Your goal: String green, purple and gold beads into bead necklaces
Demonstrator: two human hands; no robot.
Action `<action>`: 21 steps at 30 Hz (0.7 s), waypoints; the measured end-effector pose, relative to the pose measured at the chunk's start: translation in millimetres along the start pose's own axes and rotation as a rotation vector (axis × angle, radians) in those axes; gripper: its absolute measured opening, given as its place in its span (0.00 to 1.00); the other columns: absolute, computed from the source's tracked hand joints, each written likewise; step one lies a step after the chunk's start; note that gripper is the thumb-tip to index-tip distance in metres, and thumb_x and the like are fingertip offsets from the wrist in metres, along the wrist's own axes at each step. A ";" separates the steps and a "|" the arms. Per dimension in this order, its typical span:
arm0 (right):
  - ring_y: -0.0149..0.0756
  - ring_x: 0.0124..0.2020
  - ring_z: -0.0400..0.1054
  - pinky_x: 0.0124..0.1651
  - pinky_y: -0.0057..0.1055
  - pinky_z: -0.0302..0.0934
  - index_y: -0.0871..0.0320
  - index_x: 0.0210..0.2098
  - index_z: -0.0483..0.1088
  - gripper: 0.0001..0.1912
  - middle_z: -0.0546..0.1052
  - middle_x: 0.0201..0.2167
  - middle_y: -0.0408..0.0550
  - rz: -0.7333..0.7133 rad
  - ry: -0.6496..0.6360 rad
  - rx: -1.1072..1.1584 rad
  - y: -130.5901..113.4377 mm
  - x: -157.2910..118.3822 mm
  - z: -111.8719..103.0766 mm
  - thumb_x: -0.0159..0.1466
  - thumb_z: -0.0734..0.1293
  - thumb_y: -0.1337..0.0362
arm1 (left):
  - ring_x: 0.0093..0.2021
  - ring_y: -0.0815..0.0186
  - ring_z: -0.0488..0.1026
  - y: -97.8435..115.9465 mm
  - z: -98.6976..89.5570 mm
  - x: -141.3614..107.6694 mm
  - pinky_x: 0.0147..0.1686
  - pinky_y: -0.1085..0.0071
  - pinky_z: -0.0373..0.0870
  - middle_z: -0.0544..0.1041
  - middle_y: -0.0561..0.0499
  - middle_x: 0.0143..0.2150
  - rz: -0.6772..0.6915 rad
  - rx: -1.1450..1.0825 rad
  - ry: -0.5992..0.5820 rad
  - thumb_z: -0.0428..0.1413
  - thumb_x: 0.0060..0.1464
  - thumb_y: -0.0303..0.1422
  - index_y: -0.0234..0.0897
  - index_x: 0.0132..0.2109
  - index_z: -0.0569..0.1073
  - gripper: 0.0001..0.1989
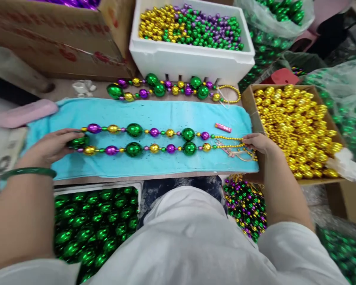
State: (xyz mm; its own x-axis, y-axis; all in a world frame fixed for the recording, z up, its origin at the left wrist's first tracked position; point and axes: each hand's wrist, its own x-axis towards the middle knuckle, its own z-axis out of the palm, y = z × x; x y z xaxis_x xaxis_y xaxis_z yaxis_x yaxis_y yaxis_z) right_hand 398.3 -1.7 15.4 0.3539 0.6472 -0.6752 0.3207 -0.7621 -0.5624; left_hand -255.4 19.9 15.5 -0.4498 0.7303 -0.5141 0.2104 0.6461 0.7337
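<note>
A necklace of green, gold and purple beads (134,149) lies stretched in two rows across a turquoise towel (172,114). My left hand (56,144) is closed on the large green bead at its left end. At the right end, my right hand (256,141) pinches the small gold beads. Under and beside those gold beads are pale strings with a pink piece (230,151). A small pink tube (223,127) rests on the towel above the right part of the necklace. Beyond the towel lies another beaded necklace (159,89).
Behind stand a white foam box (192,59) of mixed beads and a cardboard box (59,43). A carton (256,118) of gold beads (296,130) is at the right. Green beads (95,225) fill a container at lower left. A pink case (29,113) lies at left.
</note>
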 end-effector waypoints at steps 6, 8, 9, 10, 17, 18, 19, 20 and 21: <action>0.30 0.21 0.65 0.21 0.21 0.63 0.56 0.25 0.72 0.09 0.72 0.24 0.50 0.065 0.055 -0.016 9.6 16.1 -6.4 0.51 0.69 0.77 | 0.36 0.67 0.68 -3.9 -2.0 -0.7 0.30 0.72 0.64 0.73 0.54 0.33 0.033 -0.073 -0.064 0.66 0.37 0.32 0.34 0.40 0.76 0.19; 0.33 0.23 0.66 0.21 0.23 0.64 0.52 0.24 0.72 0.10 0.74 0.28 0.53 0.068 0.028 -0.039 12.8 28.4 -8.3 0.47 0.70 0.74 | 0.34 0.67 0.68 -7.1 -6.6 5.1 0.28 0.73 0.63 0.72 0.54 0.31 0.043 -0.088 -0.064 0.67 0.34 0.33 0.36 0.39 0.76 0.20; 0.35 0.24 0.67 0.22 0.25 0.66 0.51 0.24 0.71 0.10 0.75 0.31 0.55 0.062 0.026 -0.054 13.8 31.8 -9.3 0.45 0.70 0.73 | 0.33 0.67 0.67 -8.3 -8.1 6.8 0.28 0.73 0.62 0.72 0.54 0.31 0.046 -0.097 -0.069 0.68 0.33 0.34 0.36 0.39 0.77 0.21; 0.37 0.25 0.68 0.23 0.27 0.67 0.49 0.24 0.71 0.10 0.76 0.33 0.56 0.054 0.025 -0.070 14.6 33.2 -10.3 0.43 0.70 0.71 | 0.33 0.68 0.67 -9.3 -8.8 7.7 0.27 0.73 0.62 0.72 0.54 0.31 0.048 -0.106 -0.077 0.68 0.32 0.34 0.36 0.38 0.77 0.21; 0.39 0.29 0.71 0.33 0.36 0.67 0.46 0.24 0.69 0.14 0.75 0.41 0.65 0.028 0.014 -0.153 26.8 46.4 -17.9 0.36 0.70 0.65 | 0.32 0.68 0.68 -12.2 -9.5 7.0 0.29 0.71 0.64 0.72 0.53 0.30 0.063 -0.168 -0.125 0.68 0.34 0.31 0.34 0.37 0.76 0.19; 0.37 0.29 0.71 0.35 0.38 0.67 0.46 0.24 0.68 0.14 0.74 0.42 0.67 0.019 0.016 -0.154 26.2 50.8 -17.0 0.36 0.70 0.64 | 0.32 0.68 0.68 -11.6 -13.0 5.0 0.30 0.71 0.65 0.72 0.52 0.30 0.067 -0.172 -0.115 0.68 0.35 0.30 0.34 0.37 0.76 0.18; 0.36 0.28 0.71 0.35 0.39 0.66 0.47 0.24 0.68 0.13 0.73 0.42 0.68 0.010 0.025 -0.151 23.8 52.9 -15.4 0.37 0.70 0.63 | 0.32 0.68 0.69 -10.0 -16.8 1.8 0.31 0.70 0.66 0.73 0.51 0.31 0.074 -0.172 -0.104 0.68 0.37 0.30 0.33 0.38 0.76 0.17; 0.36 0.28 0.70 0.35 0.40 0.65 0.47 0.24 0.67 0.12 0.73 0.42 0.69 -0.005 0.039 -0.143 19.8 51.0 -13.7 0.38 0.70 0.62 | 0.33 0.67 0.69 -7.3 -19.5 -2.8 0.32 0.70 0.68 0.74 0.50 0.32 0.091 -0.172 -0.092 0.67 0.40 0.30 0.32 0.39 0.77 0.16; 0.36 0.28 0.71 0.35 0.42 0.64 0.47 0.24 0.66 0.11 0.73 0.41 0.69 -0.027 0.058 -0.144 14.7 43.6 -12.7 0.41 0.70 0.60 | 0.35 0.66 0.71 -3.3 -19.6 -8.7 0.34 0.68 0.70 0.75 0.48 0.35 0.115 -0.168 -0.085 0.66 0.45 0.32 0.32 0.41 0.76 0.15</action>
State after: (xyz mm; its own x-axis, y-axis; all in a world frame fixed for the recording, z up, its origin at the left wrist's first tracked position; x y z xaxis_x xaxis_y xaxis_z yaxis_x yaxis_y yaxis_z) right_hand 429.7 15.6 -16.2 0.3921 0.6703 -0.6300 0.4521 -0.7369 -0.5027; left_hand -269.1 7.1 26.3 -0.3547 0.8176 -0.4535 0.1048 0.5168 0.8497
